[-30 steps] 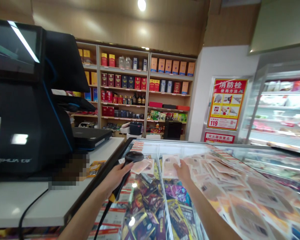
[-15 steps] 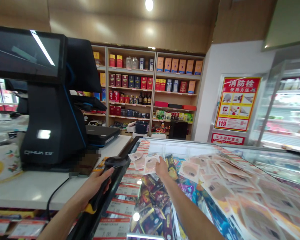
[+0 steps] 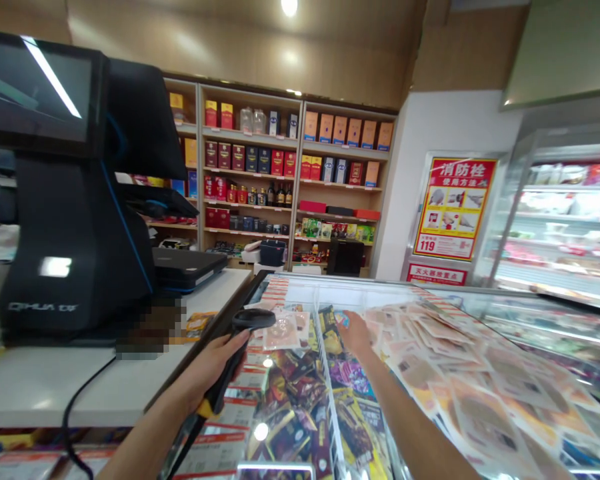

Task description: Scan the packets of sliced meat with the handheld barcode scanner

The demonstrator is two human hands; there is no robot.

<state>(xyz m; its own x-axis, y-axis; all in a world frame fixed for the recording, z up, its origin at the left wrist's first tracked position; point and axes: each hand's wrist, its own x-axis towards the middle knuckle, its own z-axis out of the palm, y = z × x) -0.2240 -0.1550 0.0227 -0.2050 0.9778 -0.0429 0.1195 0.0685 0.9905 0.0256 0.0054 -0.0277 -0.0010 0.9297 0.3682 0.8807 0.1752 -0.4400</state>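
My left hand (image 3: 215, 367) is wrapped round the handle of a black barcode scanner (image 3: 254, 319) with yellow on its lower part. The scanner's head is above the edge of a flat, clear packet (image 3: 281, 331) with pale round contents, lying on the glass top. Other similar packets lie partly under and beside that one. Over the glass, my right hand (image 3: 356, 333) appears open, its fingers slightly bent and partly hidden. Directly to its right is another pale packet (image 3: 375, 333), partly covered by the hand. A large spread pile of such packets (image 3: 485, 407) covers the right side.
Below the glass of the freezer (image 3: 300, 283), colourful wrapped goods (image 3: 295, 393) show. At left, a black cash register (image 3: 75, 233) stands on a white counter (image 3: 35, 387), with a black cable (image 3: 73, 400) hanging down. Shelves of boxed goods (image 3: 250, 160) line the back wall.
My right hand has let go of a packet and moved right. That packet now lies near the scanner. The scanner has moved rightward over the glass, and the view has turned slightly right.
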